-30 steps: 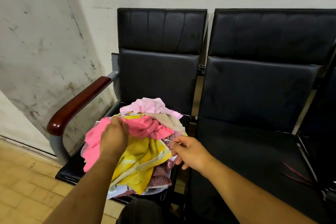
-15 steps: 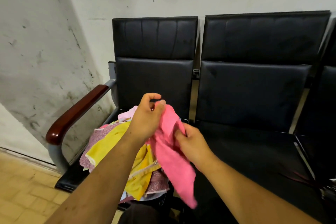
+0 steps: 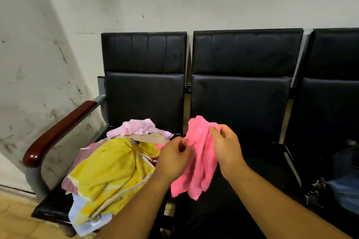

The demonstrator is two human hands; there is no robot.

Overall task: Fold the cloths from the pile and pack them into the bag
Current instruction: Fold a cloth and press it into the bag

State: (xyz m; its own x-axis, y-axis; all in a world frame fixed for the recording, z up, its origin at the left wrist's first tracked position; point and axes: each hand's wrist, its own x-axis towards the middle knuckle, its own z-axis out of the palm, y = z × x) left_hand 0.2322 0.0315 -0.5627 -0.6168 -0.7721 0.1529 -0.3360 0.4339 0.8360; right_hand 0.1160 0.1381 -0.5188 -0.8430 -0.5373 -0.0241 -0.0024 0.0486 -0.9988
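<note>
A bright pink cloth (image 3: 200, 161) hangs crumpled between my two hands above the gap between the left and middle seats. My left hand (image 3: 172, 159) pinches its left edge, and my right hand (image 3: 225, 147) grips its upper right part. The pile of cloths (image 3: 114, 169) lies on the left seat: a yellow cloth on top, a pale pink one (image 3: 136, 127) at the back, mauve and pale blue ones underneath. A dark bag-like thing (image 3: 343, 176) sits at the right edge on the third seat, only partly in view.
Three joined black padded seats stand against a stained white wall. The middle seat (image 3: 252, 170) lies under the pink cloth. A red-brown wooden armrest (image 3: 58, 132) bounds the left seat. Tan floor tiles show at the lower left.
My left hand lifted the pink cloth off the pile and carried it rightward; my right hand joined it. Both hands now hold the cloth over the seat gap, lower than half a second ago.
</note>
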